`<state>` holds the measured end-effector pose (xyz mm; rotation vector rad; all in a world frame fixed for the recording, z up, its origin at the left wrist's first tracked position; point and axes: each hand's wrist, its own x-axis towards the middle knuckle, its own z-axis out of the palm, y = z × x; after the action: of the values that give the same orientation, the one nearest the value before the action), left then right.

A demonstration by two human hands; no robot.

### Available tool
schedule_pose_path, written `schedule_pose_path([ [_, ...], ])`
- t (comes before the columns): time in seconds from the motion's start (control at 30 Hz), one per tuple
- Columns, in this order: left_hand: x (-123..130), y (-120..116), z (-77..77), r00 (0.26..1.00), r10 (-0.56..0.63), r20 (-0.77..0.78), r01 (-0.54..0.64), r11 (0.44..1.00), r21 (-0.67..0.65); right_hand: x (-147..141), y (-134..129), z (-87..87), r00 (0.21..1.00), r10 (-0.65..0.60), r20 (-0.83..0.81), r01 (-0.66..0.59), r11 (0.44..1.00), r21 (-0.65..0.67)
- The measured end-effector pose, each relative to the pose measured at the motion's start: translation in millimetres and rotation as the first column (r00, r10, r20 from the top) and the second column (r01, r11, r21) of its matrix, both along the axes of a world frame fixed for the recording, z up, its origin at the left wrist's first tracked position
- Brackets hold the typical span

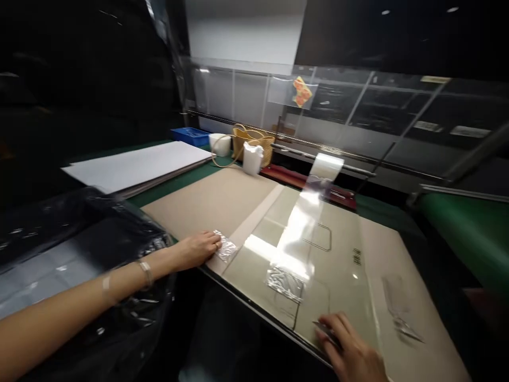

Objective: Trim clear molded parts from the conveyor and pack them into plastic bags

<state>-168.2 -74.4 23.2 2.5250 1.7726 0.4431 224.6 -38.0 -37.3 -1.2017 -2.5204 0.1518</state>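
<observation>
My left hand (201, 248) has its fingers curled together on the edge of a small crinkled clear plastic packet (225, 248), over the front of a beige board (214, 201). My right hand (350, 345) is closed around a thin, dark, pointed metal tool (328, 334) near the front edge of the table; its exact kind is unclear. Between the hands, a strip of shiny clear film (300, 228) runs down over a glossy transparent sheet (338, 270). Another crinkled packet (285, 283) lies at the strip's near end.
To the right lies a blurred pointed metal tool (407, 329). White sheets (143, 164) are stacked at the left. A blue tray (191, 136), a white tub (220, 144), a yellow basket (267, 151) and a white roll (252, 159) stand behind. A dark plastic-lined container (91, 223) is near my left arm.
</observation>
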Motion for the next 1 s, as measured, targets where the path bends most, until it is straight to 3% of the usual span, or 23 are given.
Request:
schedule_pose_path([
  [0.1, 13.8, 1.3, 9.0, 0.997, -0.062, -0.055, 0.062, 0.998, -0.015, -10.1, 2.7, 12.9, 0.998, -0.004, 0.058, 0.007, 0.999, -0.054],
  [0.23, 59.3, 5.8, 17.3, 0.986, -0.148, -0.079, 0.146, 0.989, -0.033, -31.1, 14.6, 26.6, 0.993, -0.013, 0.121, 0.017, 0.999, -0.035],
  [0.33, 89.4, 15.5, 12.6, 0.974, -0.214, -0.076, 0.212, 0.977, -0.037, -39.7, 21.4, 25.2, 0.994, -0.013, 0.105, 0.011, 1.000, 0.019],
  [0.47, 103.6, 29.5, 8.1, 0.970, -0.244, -0.020, 0.244, 0.970, 0.002, -41.1, 26.6, 19.5, 0.997, -0.029, 0.065, 0.028, 0.999, 0.027],
  [0.57, 105.9, 37.3, 9.9, 0.976, -0.202, 0.082, 0.197, 0.978, 0.074, -40.9, 32.8, 21.9, 0.997, -0.075, 0.029, 0.075, 0.997, 0.010],
  [0.7, 110.3, 48.2, 13.6, 0.959, -0.062, 0.277, 0.014, 0.985, 0.172, -47.4, 47.3, 31.5, 0.986, -0.167, -0.012, 0.167, 0.986, -0.010],
  [0.87, 118.1, 59.4, 14.6, 0.898, 0.052, 0.438, -0.146, 0.972, 0.184, -57.0, 59.9, 41.3, 0.960, -0.275, -0.050, 0.273, 0.961, -0.043],
  [1.0, 123.2, 57.8, 6.1, 0.879, 0.065, 0.473, -0.156, 0.975, 0.157, -28.4, 53.4, 44.3, 0.919, -0.383, -0.090, 0.371, 0.920, -0.129],
])
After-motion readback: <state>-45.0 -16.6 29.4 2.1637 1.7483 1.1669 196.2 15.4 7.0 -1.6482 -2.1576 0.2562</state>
